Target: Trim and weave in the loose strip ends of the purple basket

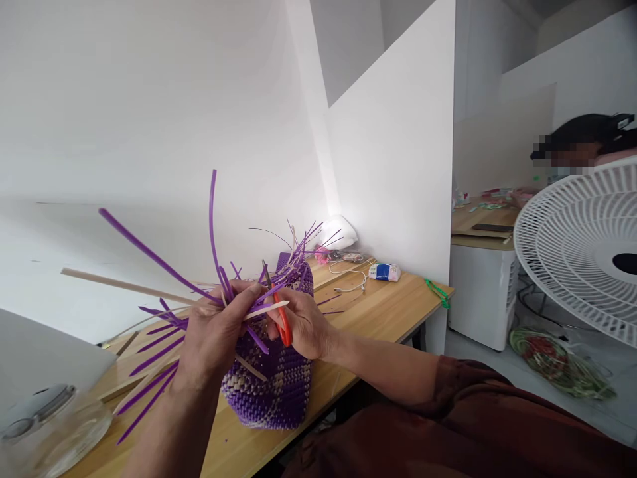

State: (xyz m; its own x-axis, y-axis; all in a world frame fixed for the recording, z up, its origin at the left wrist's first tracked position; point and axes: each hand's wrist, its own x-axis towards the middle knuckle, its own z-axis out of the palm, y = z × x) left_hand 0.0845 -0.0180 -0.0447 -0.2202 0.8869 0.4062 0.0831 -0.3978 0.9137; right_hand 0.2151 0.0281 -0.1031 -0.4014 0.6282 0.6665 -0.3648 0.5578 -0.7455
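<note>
A woven basket (271,405) of purple and cream plastic strips lies on the wooden table in front of me, many loose strip ends sticking out around it. My left hand (219,325) is closed, pinching several purple and cream strips between thumb and fingers at the basket's near left edge. Scissors with orange-red handles (284,325) are in my right hand (303,322), their dark blades pointing up and away beside my left fingertips. A cream strip end crosses in front of the scissors. Part of the basket is hidden behind both hands.
The wooden table (338,345) carries a clear plastic container (74,438) at the left, a tissue pack (385,272), a white cable and a green strip (438,292). A white fan (587,245) stands at right. Another person bends over a table behind it. Bundled strips (557,365) lie on the floor.
</note>
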